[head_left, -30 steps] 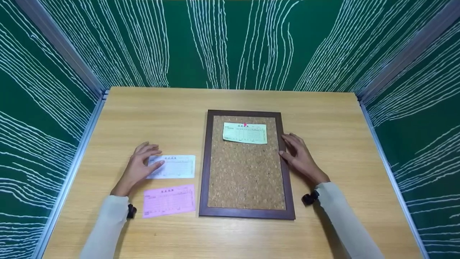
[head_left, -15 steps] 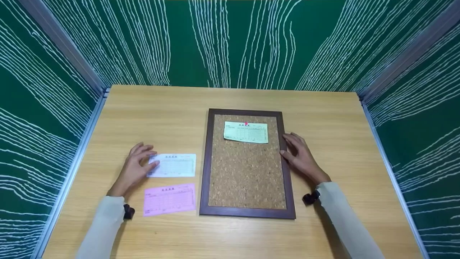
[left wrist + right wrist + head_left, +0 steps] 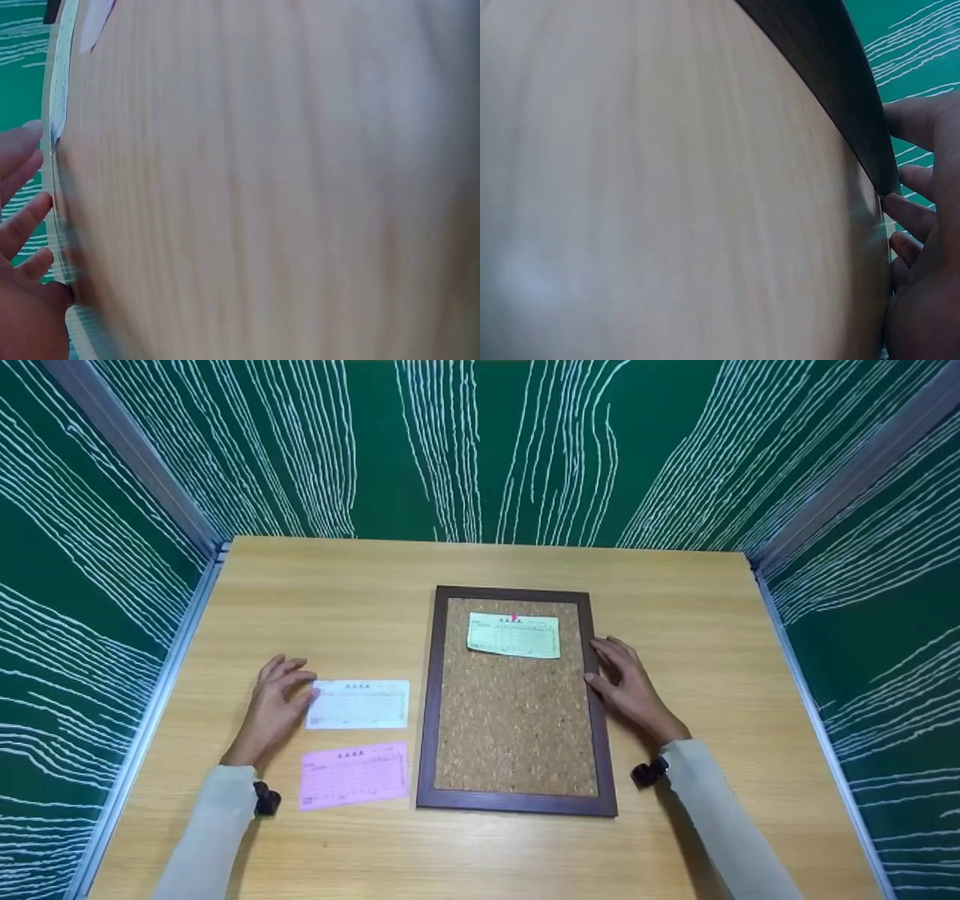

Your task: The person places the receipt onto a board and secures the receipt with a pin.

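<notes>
A corkboard [image 3: 517, 735] in a dark brown frame lies on the table, with a pale green printed slip [image 3: 514, 639] fixed near its top by a red pushpin [image 3: 514, 617]. My right hand [image 3: 634, 694] rests its fingertips and thumb against the frame's right side; the right wrist view has them beside the dark frame edge [image 3: 825, 67]. My left hand [image 3: 270, 705], fingers loosely bent, is at the left end of a pale blue slip [image 3: 360, 709] and holds nothing. Below that slip lies a pink slip [image 3: 354, 780]. In the left wrist view the fingers appear near the pale slip's end [image 3: 64, 82].
The wooden table [image 3: 480, 862] is enclosed at the back and sides by green panels [image 3: 375, 450] with white wavy lines. Metal rails [image 3: 817, 697] run along its left and right edges. The slips lie left of the corkboard.
My left hand has drawn back leftward, from over the pale blue slip to its left end; the slip stays in place. My right hand has kept still at the frame.
</notes>
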`<state>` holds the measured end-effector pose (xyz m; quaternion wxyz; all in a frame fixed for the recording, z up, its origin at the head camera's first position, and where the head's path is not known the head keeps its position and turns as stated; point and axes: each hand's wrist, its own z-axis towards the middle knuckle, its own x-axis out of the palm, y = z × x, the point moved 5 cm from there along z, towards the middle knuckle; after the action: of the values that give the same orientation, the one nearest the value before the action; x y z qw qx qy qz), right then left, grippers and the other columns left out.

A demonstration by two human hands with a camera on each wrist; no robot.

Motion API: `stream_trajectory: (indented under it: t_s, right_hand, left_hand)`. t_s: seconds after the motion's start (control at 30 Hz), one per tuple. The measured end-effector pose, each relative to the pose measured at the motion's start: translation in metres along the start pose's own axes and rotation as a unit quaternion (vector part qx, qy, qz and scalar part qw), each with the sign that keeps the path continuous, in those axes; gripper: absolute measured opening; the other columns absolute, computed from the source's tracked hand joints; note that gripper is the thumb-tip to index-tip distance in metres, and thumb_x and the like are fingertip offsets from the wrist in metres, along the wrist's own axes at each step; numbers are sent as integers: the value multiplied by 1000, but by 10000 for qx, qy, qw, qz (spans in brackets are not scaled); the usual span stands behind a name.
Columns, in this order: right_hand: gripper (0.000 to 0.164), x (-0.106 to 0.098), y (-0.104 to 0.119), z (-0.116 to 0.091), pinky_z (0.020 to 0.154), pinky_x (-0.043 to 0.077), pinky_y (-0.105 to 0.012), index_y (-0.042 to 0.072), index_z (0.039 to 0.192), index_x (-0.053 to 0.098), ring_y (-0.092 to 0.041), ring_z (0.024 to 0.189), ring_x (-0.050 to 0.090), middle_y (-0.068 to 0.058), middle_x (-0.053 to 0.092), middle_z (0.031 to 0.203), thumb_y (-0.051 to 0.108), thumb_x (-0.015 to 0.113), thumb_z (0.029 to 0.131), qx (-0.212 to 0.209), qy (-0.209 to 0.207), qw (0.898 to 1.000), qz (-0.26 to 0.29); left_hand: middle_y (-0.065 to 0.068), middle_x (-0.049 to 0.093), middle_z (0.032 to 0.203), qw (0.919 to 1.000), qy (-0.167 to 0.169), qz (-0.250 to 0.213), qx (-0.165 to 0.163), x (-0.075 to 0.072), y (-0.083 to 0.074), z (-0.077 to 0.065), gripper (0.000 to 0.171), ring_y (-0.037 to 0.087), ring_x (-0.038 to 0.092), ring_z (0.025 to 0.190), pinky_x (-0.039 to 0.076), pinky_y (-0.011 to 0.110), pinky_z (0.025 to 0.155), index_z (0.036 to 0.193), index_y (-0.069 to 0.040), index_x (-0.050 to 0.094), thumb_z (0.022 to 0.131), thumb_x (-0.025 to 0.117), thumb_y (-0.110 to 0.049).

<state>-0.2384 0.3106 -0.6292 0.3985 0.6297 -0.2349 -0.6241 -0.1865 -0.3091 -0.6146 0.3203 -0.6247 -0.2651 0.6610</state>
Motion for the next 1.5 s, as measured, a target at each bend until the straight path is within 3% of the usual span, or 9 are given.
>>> stream_trajectory:
  t_s: [0.2, 0.47, 1.0, 1.5]
  right_hand:
    - [64, -2, 2, 0, 132, 15, -69, 0, 162, 51, -46, 165, 21, -26, 42, 170, 14, 75, 104, -42, 0, 10000, -8]
    - [65, 0, 2, 0, 132, 14, -68, 1, 163, 50, -44, 165, 20, -25, 40, 171, 17, 76, 105, 60, 92, 9999, -99]
    - [66, 0, -4, -1, 131, 15, -70, 2, 162, 52, -44, 165, 22, -25, 38, 172, 18, 79, 103, -2, -4, 10000, 45]
    - [67, 0, -4, 0, 131, 17, -68, 1, 162, 52, -44, 164, 24, -26, 41, 170, 19, 79, 103, -47, -18, 10000, 67]
  left_hand:
    - [26, 52, 161, 9999, 79, 126, 52, 2, -3, 2, 23, 48, 19, 164, 14, 67, 132, 125, 6, 76, 103, 74, 1]
    - [31, 53, 156, 9993, -72, 94, 368, 2, -4, 0, 16, 55, 23, 160, 12, 70, 131, 117, 7, 76, 102, 73, 5]
    - [29, 44, 159, 9993, 248, 256, -137, 5, -9, 6, 8, 48, 21, 157, 18, 62, 130, 109, 6, 70, 102, 71, 4]
    - [31, 47, 154, 9990, -57, 396, -211, 9, -15, 11, 4, 50, 26, 153, 25, 60, 126, 101, 7, 71, 102, 69, 4]
